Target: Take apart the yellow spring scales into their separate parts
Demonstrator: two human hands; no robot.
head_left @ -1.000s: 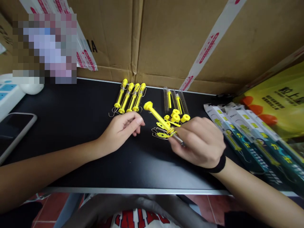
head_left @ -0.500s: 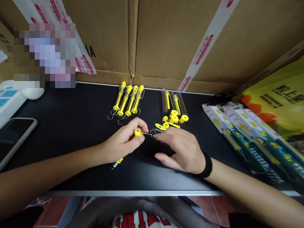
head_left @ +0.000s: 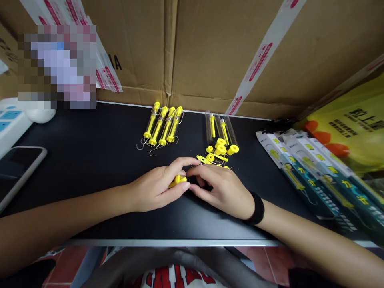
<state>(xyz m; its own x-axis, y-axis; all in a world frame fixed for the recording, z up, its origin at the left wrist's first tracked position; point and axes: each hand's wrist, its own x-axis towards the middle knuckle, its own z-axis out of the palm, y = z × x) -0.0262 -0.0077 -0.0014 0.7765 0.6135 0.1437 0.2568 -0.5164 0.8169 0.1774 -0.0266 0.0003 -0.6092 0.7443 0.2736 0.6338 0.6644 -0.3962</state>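
My left hand [head_left: 162, 186] is closed on a yellow plastic spring scale part [head_left: 180, 180], mostly hidden by the fingers. Against its right end, my right hand [head_left: 223, 190] has thumb and forefinger pinched together; whatever they grip is too small and covered to make out. Just beyond the right hand lie loose parts: a flat yellow piece [head_left: 203, 159], a yellow ring [head_left: 210, 158], a small coil spring [head_left: 218, 161] and yellow caps [head_left: 221, 149]. Clear tubes [head_left: 208, 128] and yellow rods [head_left: 224, 132] lie behind them. Several assembled spring scales [head_left: 162, 126] with wire hooks lie in a row, back centre.
Packaged spring scales [head_left: 303, 176] are stacked on the right beside a yellow bag [head_left: 345, 124]. A phone [head_left: 21, 172] and a white power strip [head_left: 15, 116] are at left. Cardboard boxes [head_left: 204, 52] stand along the back of the black table [head_left: 120, 224].
My right hand has moved left and closed its fingertips at the yellow part. The left hand has shifted slightly down and turned the part; the silver-ended end below it no longer shows.
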